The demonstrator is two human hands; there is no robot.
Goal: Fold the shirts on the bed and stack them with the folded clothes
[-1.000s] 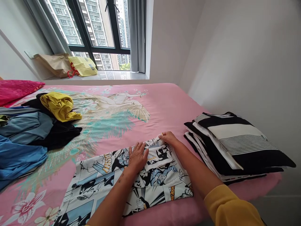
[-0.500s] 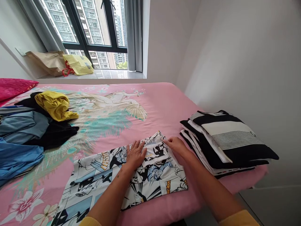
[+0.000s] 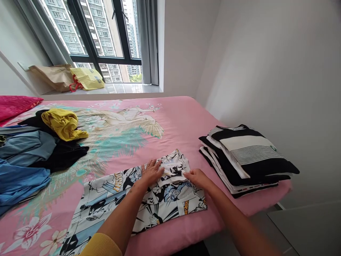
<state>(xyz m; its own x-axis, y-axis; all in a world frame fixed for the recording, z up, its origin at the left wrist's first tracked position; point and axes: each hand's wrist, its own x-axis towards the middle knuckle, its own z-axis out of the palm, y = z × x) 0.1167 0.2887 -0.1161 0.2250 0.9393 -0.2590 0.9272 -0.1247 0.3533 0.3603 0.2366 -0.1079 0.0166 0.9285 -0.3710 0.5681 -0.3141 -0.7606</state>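
Note:
A white shirt with a comic-style print [image 3: 170, 204] lies partly folded near the bed's front edge, its sleeve turned inward on top. My left hand [image 3: 151, 173] rests flat on the upper part of the shirt, fingers spread and pressing the cloth. At the sleeve's right edge, my right hand [image 3: 197, 177] pinches the fabric between thumb and fingers. To the right of my right arm sits a stack of folded clothes [image 3: 255, 156], topped by a black-and-white striped garment.
Rumpled clothes [image 3: 29, 149] lie heaped on the left of the pink bed [image 3: 176, 117], with a yellow garment [image 3: 64, 124] on top. A red cushion [image 3: 18, 106] is behind them. Paper bags [image 3: 57, 76] stand on the windowsill. The bed ends at a wall [image 3: 255, 71] on the right.
My right hand has moved down the sleeve's edge, toward me. My left hand stays flat on the shirt. The view has shifted slightly.

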